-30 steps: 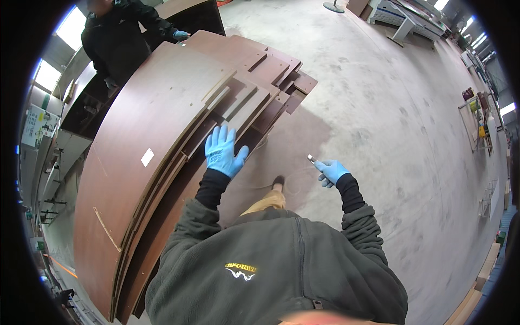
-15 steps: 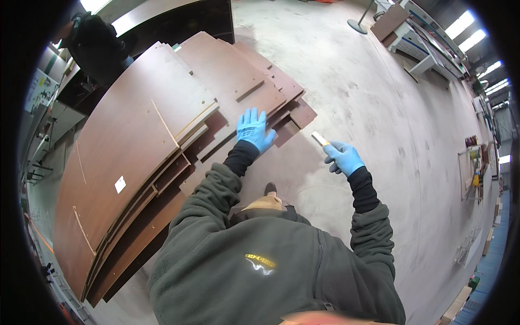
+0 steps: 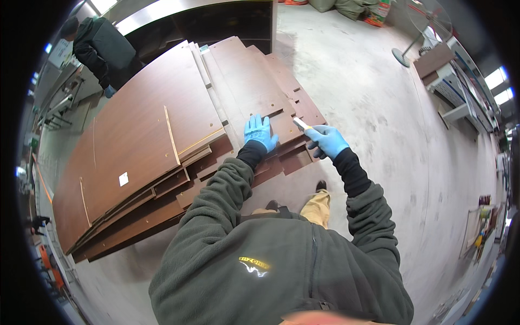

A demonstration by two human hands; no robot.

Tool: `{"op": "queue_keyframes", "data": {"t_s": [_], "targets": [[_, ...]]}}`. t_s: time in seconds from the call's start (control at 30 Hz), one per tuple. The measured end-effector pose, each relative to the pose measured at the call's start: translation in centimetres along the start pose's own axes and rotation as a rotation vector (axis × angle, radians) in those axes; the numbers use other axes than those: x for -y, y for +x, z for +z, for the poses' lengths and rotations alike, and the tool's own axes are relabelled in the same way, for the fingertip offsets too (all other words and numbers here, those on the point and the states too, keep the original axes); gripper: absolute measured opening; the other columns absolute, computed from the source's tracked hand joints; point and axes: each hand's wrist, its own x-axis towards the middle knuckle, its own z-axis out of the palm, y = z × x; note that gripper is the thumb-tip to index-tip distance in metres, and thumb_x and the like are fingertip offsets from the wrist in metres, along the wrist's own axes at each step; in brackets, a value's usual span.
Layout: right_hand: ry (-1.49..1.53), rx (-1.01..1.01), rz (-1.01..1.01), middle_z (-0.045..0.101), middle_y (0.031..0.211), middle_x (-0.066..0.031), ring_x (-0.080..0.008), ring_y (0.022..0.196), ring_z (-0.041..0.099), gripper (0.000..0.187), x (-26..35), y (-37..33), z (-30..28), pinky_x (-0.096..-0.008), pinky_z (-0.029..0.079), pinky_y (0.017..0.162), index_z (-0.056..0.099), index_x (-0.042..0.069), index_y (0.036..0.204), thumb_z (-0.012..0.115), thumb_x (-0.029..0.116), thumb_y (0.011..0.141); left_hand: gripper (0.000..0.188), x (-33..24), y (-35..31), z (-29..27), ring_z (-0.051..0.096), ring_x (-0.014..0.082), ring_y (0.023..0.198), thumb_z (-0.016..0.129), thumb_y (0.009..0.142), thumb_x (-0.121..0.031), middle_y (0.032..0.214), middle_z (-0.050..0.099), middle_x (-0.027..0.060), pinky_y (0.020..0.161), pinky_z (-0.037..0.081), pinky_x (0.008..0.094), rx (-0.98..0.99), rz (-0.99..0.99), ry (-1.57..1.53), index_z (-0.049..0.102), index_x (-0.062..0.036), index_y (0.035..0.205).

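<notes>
Brown wooden panels [image 3: 141,124] lie in an uneven stack to the left and in front of me. My left hand [image 3: 261,133], in a blue glove, rests flat on one of the panels near the stack's close edge, fingers stretched out. Gloved in the same blue, my right hand [image 3: 329,142] is closed round a short, slim tool [image 3: 301,124] with a pale end and a yellow part; its exact kind is not clear. The tool's pale end points over the stack's right part. Whether it touches the wood cannot be told.
Beyond the stack's far left side stands another person [image 3: 105,51] in dark clothes. A long dark cabinet [image 3: 216,27] is behind the stack. At the far right are a fan stand [image 3: 401,57] and a white machine [image 3: 466,89]. Sacks [image 3: 352,8] lie at the back.
My right hand with the tool has come left, nearer the stack. My left hand stays flat on the panel. The view has shifted, and the other person shows more fully.
</notes>
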Motion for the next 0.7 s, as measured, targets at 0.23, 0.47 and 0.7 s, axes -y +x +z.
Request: {"op": "queue_keyframes", "data": {"t_s": [0.23, 0.47, 0.7], "targets": [[-0.372, 0.322, 0.067, 0.075, 0.081, -0.0161, -0.0216, 0.057, 0.070, 0.054, 3.8, 15.0, -2.3, -0.0337, 0.056, 0.052, 0.071, -0.006, 0.109, 0.073, 0.045, 0.091, 0.088, -2.1, 1.0, 2.2, 0.021, 0.0479, 0.153, 0.068, 0.085, -0.048, 0.162, 0.027, 0.0325, 0.125, 0.016, 0.0551, -0.012, -0.141, 0.014, 0.040, 0.0003, 0.153], [-0.789, 0.453, -0.033, 0.075, 0.084, -0.0235, -0.0288, 0.070, 0.076, 0.062, 10.3, 34.4, -1.2, -0.0410, 0.060, 0.074, 0.074, -0.008, 0.094, 0.071, 0.054, 0.091, 0.085, -3.9, 2.2, 1.0, 0.022, 0.0423, 0.155, 0.071, 0.083, -0.045, 0.165, 0.027, 0.0274, 0.126, 0.019, 0.0511, 0.025, -0.317, -0.026, 0.045, -0.0022, 0.151], [-0.652, 0.030, -0.329, 0.074, 0.071, -0.0159, -0.0238, 0.062, 0.075, 0.046, 22.3, 44.6, -1.3, -0.0378, 0.060, 0.059, 0.074, -0.005, 0.096, 0.069, 0.040, 0.095, 0.078, -4.4, 2.8, 1.0, 0.024, 0.0409, 0.154, 0.073, 0.080, -0.041, 0.163, 0.031, 0.0245, 0.124, 0.022, 0.0517, -0.011, -0.391, -0.031, 0.052, -0.0033, 0.145]]}}
